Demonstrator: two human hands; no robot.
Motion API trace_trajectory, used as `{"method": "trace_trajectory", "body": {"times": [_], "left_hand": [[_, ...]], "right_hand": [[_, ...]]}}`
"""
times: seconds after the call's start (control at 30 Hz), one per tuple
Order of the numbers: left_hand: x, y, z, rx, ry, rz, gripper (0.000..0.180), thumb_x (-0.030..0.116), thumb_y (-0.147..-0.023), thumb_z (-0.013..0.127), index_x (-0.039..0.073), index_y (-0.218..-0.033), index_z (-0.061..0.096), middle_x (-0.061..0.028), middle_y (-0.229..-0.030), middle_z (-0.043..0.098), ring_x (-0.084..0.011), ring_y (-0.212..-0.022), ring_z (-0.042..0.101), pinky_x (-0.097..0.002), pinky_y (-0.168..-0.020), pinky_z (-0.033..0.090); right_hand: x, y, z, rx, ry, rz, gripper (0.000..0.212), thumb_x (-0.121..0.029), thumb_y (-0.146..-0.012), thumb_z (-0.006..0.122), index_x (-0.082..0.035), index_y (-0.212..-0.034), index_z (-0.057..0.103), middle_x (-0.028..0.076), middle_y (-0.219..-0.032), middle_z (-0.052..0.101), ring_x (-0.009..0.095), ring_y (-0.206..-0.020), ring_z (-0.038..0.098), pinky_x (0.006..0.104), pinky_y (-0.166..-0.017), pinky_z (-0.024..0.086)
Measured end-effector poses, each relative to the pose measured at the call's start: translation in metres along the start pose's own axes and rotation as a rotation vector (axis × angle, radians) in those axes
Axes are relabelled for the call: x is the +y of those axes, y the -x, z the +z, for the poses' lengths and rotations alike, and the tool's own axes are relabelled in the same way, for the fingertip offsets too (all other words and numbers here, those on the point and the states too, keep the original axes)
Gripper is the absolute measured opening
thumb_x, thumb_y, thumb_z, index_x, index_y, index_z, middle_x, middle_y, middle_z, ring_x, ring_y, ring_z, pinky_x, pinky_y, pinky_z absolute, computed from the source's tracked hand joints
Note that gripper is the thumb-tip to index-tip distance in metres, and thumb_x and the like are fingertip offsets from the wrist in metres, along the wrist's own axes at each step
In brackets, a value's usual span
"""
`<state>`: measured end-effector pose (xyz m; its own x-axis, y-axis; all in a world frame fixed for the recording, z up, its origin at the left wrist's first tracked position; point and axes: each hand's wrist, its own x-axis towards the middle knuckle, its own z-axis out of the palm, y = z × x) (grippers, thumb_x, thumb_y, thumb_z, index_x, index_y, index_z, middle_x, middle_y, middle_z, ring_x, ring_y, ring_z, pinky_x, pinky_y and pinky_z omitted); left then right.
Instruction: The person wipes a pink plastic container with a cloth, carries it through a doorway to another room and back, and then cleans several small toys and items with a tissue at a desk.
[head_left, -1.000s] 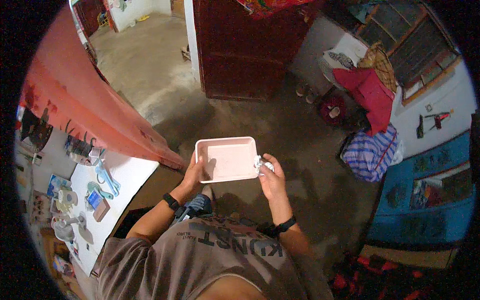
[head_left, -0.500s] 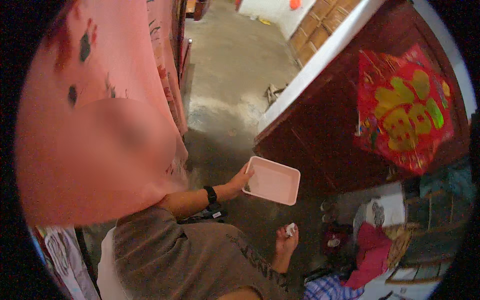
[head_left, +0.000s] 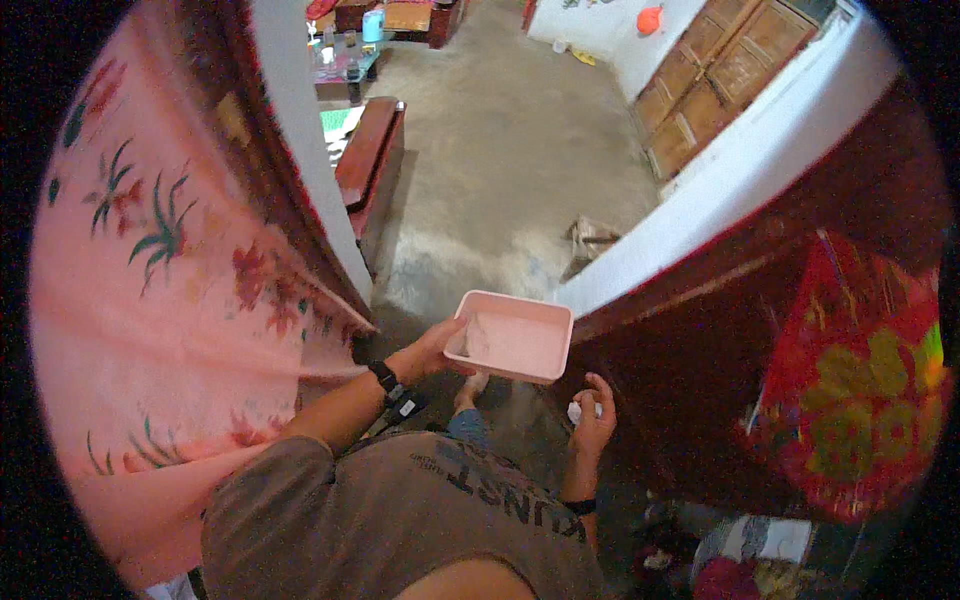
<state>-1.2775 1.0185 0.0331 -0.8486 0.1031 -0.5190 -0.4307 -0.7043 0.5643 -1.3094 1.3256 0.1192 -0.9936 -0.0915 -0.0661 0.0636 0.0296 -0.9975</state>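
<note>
My left hand (head_left: 440,345) grips the left end of a shallow pink rectangular tray (head_left: 525,335), held out in front of my body. Its fingers are mostly hidden by the tray wall. A small greyish patch shows inside the tray near that hand; I cannot make out what it is. To the right of the tray and a little nearer to me, my right hand (head_left: 595,420) is curled round a small crumpled white thing (head_left: 585,410), perhaps tissue. The index finger of that hand is partly raised, apart from the tray.
A pink flowered curtain (head_left: 210,290) hangs close on the left. On the right stands a dark red door (head_left: 680,370) with a red and gold decoration (head_left: 860,390). Beyond the doorway are a concrete floor (head_left: 500,130), a wooden bench (head_left: 372,165), a low table (head_left: 345,75) and wooden double doors (head_left: 720,75).
The view has swung and moved toward the doorway, showing more of the room beyond. The curtain no longer covers the left side so fully. Both hands keep hold of their things.
</note>
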Motion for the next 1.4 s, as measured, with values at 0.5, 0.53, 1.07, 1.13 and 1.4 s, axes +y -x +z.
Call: {"method": "trace_trajectory", "body": {"times": [0.5,0.53,1.07,1.13,1.4], "left_hand": [[0.323,-0.197,-0.018,0.07,-0.086,0.116,0.074,0.05,-0.092,0.054,0.013,-0.148,0.024,-0.0145,-0.133,0.044,-0.0297,-0.113,0.057,-0.0419,-0.051,0.062],[0.344,-0.219,-0.027,0.004,-0.05,0.091,0.074,0.048,-0.093,0.055,0.011,-0.149,0.024,-0.0145,-0.135,0.044,-0.03,-0.114,0.057,-0.0415,-0.053,0.063],[0.677,-0.578,-0.054,-0.012,-0.112,0.065,0.086,0.06,-0.091,0.051,0.01,-0.152,0.016,-0.0189,-0.13,0.049,-0.0336,-0.105,0.063,-0.047,-0.078,0.06],[0.72,-0.624,-0.062,-0.006,-0.15,0.073,0.086,0.06,-0.091,0.052,0.01,-0.152,0.018,-0.0182,-0.128,0.049,-0.0329,-0.104,0.063,-0.0465,-0.078,0.059],[0.884,-0.851,-0.059,0.244,-0.242,0.143,0.055,0.041,-0.098,0.051,0.004,-0.138,0.042,-0.0091,-0.112,0.058,-0.024,-0.096,0.063,-0.039,-0.08,0.055]], "right_hand": [[-0.088,-0.415,0.187,-0.937,0.323,-0.304,0.037,-0.006,-0.069,0.078,-0.006,-0.105,0.071,0.008,-0.112,0.064,0.019,-0.1,0.062,0.0298,-0.081,0.05],[-0.093,-0.444,0.202,-0.951,0.336,-0.315,0.037,-0.006,-0.069,0.078,-0.006,-0.105,0.071,0.008,-0.112,0.064,0.019,-0.1,0.062,0.0298,-0.081,0.05],[-0.086,-0.864,0.357,-0.582,0.568,-0.465,0.025,-0.013,-0.07,0.08,-0.006,-0.085,0.061,0.009,-0.088,0.059,0.025,-0.08,0.061,0.0332,-0.067,0.049],[-0.08,-0.919,0.365,-0.534,0.618,-0.476,0.024,-0.013,-0.07,0.079,-0.006,-0.085,0.061,0.008,-0.088,0.059,0.026,-0.078,0.061,0.0333,-0.067,0.05],[-0.042,-1.212,0.4,-0.375,0.712,-0.466,0.021,-0.015,-0.076,0.075,-0.006,-0.085,0.059,0.01,-0.088,0.059,0.029,-0.079,0.062,0.0362,-0.067,0.05]]}}
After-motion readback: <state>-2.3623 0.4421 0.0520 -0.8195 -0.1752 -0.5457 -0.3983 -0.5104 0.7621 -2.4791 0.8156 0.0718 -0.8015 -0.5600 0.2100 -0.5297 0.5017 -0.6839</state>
